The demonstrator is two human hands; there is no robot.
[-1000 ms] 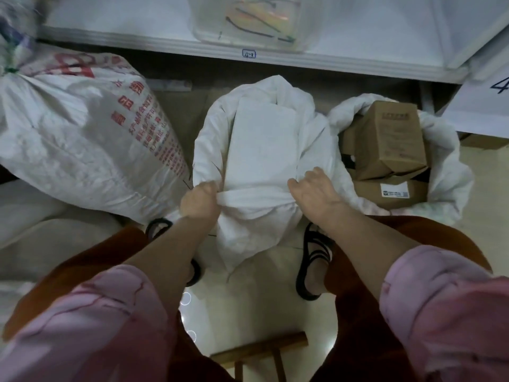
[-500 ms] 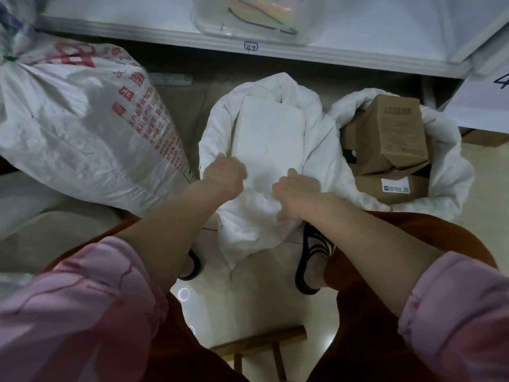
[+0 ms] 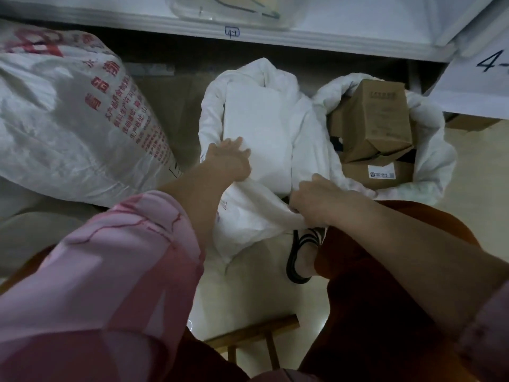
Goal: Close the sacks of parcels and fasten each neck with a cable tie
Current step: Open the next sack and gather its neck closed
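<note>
An open white woven sack (image 3: 275, 78) stands on the floor in front of me, its rim rolled down around a flat white parcel (image 3: 256, 128). My left hand (image 3: 228, 161) reaches into the mouth at its left side, fingers lying on the parcel's near left corner. My right hand (image 3: 314, 199) grips the sack's near edge, pulling the fabric toward me. To the right, a second open white sack (image 3: 435, 150) holds brown cardboard boxes (image 3: 377, 117). No cable tie shows in either hand.
A large full sack with red print (image 3: 71, 117) lies at the left. A white shelf (image 3: 303, 37) runs across the back, carrying a clear plastic tub (image 3: 228, 9). A wooden stool (image 3: 256, 337) is under me; my sandalled foot (image 3: 303, 257) is beside the sack.
My left hand has let go of the near edge and moved up and forward onto the parcel. My right hand has drawn the sack's edge back toward me and to the right.
</note>
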